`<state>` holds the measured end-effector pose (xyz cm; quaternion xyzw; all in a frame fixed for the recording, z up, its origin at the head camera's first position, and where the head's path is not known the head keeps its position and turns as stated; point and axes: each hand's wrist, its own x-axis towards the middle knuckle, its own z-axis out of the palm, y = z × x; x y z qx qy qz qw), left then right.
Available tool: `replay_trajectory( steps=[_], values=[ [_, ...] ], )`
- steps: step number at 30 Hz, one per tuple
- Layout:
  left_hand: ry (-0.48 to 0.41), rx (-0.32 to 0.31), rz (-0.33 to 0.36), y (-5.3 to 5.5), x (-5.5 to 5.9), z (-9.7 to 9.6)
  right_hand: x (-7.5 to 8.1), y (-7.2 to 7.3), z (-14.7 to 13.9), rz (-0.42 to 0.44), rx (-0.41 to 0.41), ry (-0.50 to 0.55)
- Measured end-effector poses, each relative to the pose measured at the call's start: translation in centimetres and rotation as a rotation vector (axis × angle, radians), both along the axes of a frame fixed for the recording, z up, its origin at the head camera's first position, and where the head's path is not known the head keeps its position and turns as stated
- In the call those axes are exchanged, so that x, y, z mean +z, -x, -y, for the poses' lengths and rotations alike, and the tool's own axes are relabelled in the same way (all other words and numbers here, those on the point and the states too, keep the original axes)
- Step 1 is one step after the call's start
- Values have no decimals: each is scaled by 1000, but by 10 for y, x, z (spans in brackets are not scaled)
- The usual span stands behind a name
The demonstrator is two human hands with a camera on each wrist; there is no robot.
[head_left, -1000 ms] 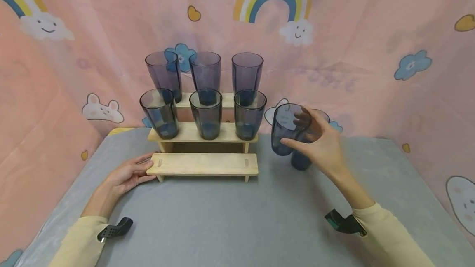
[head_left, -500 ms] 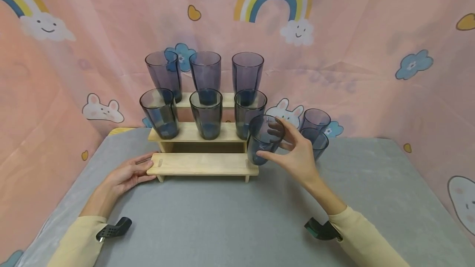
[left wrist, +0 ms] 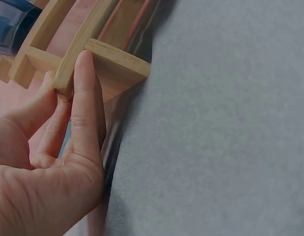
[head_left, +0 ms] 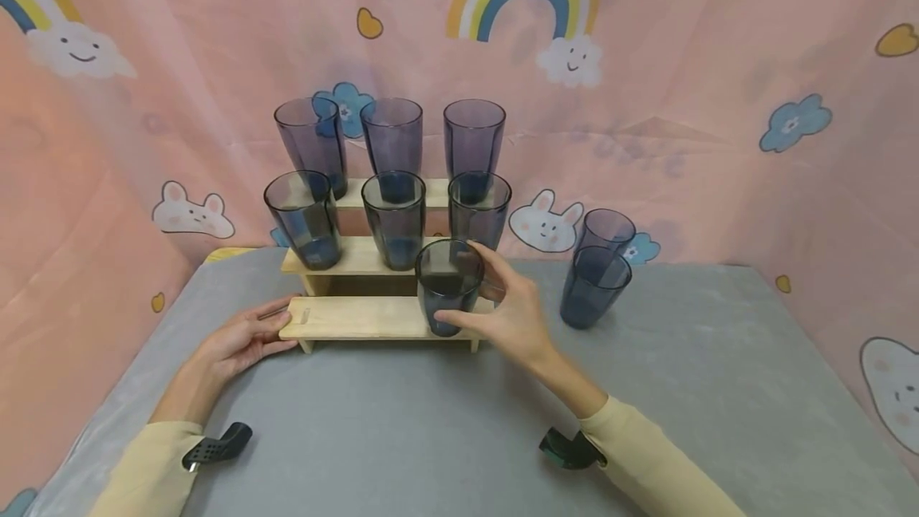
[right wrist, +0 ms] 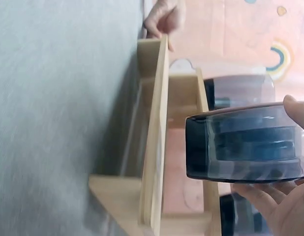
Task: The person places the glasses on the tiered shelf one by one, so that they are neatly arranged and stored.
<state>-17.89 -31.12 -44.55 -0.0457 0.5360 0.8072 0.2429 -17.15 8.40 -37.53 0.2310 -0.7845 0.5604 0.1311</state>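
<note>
A three-step wooden rack (head_left: 366, 319) stands on the grey table. My left hand (head_left: 244, 341) holds the left end of its lowest step, thumb at the top edge and fingers (left wrist: 84, 98) against the end in the left wrist view. With my right hand (head_left: 518, 317) I grip a dark blue-tinted glass (head_left: 449, 287) by its side, thumb in front and other fingers behind. This glass (right wrist: 248, 142) is over the right part of the lowest step; in the right wrist view a gap shows between its base and the board. No other glass is on that step.
Three glasses (head_left: 393, 218) stand on the middle step and three more glasses (head_left: 393, 134) on the top step behind. To the right of the rack, two glasses (head_left: 596, 290) stand on the table (head_left: 402, 437). A pink patterned cloth (head_left: 682, 86) hangs behind.
My right hand has carried the glass leftward and down, from beside the two table glasses to above the right part of the lowest step. My left hand stays on the rack.
</note>
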Motion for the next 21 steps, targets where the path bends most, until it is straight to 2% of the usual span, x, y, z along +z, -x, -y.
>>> replay_trajectory(
  steps=[9,14,15,17,21],
  values=[
    [-77,19,18,-3,2,-1,-4,-4,33,36,69,16],
    [-72,-22,-22,-1,-4,3,-5,-3,50,65,110,42],
    [-105,-46,-38,1,-9,6,-5,-3,54,68,117,46],
    [-99,-65,-52,2,-11,7,-5,-2,62,67,129,51],
    [-83,-45,-38,1,-11,6,-5,-1,78,60,149,63]
  ],
)
